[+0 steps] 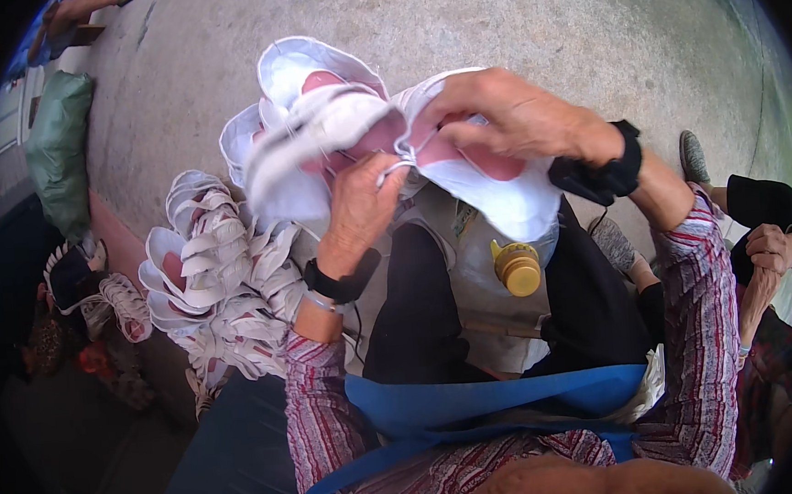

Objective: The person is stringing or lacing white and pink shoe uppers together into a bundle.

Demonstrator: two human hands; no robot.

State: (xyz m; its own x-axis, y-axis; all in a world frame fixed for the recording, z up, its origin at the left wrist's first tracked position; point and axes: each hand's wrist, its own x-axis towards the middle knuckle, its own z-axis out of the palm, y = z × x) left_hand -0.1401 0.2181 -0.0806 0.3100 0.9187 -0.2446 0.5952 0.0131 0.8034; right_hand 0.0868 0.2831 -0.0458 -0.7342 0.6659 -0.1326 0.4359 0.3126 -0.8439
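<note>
In front of my knees is a bunch of white shoe uppers point(494, 199) with pink linings, tied together at the middle by a white cord point(405, 147). My left hand point(360, 199) is closed, pinching the cord by the knot. Over the uppers on the right, my right hand point(515, 115) has its fingers bent in at the cord's other side; its fingertips are slightly smeared and partly hidden. The uppers left of the knot are blurred. Black bands wrap both my wrists.
A pile of similar white uppers point(223, 268) lies on the floor to my left. Between my knees stands a clear jug with a yellow cap point(519, 270). Further left is a stuffed green sack point(61, 156). Another person's hands point(771, 248) rest at the right.
</note>
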